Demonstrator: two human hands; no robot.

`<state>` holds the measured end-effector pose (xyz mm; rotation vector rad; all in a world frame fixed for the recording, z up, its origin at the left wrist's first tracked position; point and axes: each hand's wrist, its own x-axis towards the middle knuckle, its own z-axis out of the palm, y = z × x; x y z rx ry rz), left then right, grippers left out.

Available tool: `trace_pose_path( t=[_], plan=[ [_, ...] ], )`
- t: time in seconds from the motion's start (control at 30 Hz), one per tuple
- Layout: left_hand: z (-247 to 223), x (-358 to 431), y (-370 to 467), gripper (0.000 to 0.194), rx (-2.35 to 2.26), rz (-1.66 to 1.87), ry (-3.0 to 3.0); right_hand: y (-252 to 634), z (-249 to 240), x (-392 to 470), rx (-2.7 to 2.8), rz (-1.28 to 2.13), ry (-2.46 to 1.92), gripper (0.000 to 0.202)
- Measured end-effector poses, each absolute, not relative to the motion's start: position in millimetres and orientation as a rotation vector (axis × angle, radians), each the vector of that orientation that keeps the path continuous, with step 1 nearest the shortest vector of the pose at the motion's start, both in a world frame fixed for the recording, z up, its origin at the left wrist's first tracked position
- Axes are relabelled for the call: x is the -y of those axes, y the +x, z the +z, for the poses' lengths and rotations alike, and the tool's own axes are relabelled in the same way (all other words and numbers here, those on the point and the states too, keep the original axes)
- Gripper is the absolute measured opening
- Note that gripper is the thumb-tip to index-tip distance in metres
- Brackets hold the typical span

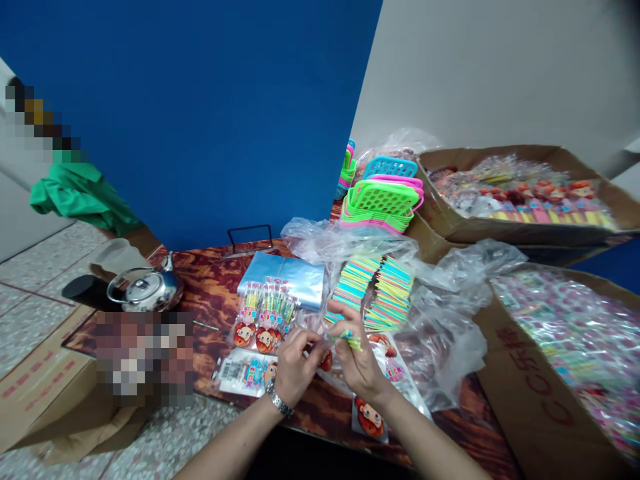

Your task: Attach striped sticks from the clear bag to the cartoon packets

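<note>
My left hand (pixel 297 363), with a metal-band watch on its wrist, is closed on the edge of a small printed packet (pixel 326 362), mostly hidden by the fingers. Close to its right, my right hand (pixel 363 367) is wrapped round a small bunch of thin coloured sticks (pixel 353 339), its index finger raised. Beyond the hands, a pile of loose coloured sticks (pixel 390 293) lies on clear plastic. Filled stick packets (pixel 265 317) with a red-haired cartoon print lie to the left, over a blue plastic bag stack (pixel 290 277). A flat printed packet (pixel 245 373) lies in front of them.
Cardboard boxes of packets stand on the right, one behind (pixel 520 233) and one nearer (pixel 535 393). Stacked plastic baskets (pixel 383 200) are at the back. A metal kettle (pixel 153 290) stands on the left of the wooden table (pixel 200 273). Someone in a green sleeve (pixel 80 190) is beyond.
</note>
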<state>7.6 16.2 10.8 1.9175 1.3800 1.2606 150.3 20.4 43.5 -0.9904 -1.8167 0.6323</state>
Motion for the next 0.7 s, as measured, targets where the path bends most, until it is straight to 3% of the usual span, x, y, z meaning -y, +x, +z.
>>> trace_pose_path(
  t=[0.1,0.27,0.6,0.7],
  plan=[
    [11.1,-16.5,6.6,0.008,-1.37,1.285,1.928,152.2,46.8,-19.9,1.887,0.585,-0.995,0.022],
    [12.5,-17.3,4.1,0.005,-1.296,1.289,1.962,166.6,59.6,-23.3,1.983,0.463,-1.027,0.046],
    [8.1,-20.0,-0.1,0.014,-1.207,1.305,2.025,179.2,74.1,-31.6,2.21,0.015,-0.967,0.013],
    [17.0,-18.7,-1.7,0.019,-1.173,1.26,2.06,177.0,72.9,-31.8,2.229,0.06,-0.935,0.017]
  ],
)
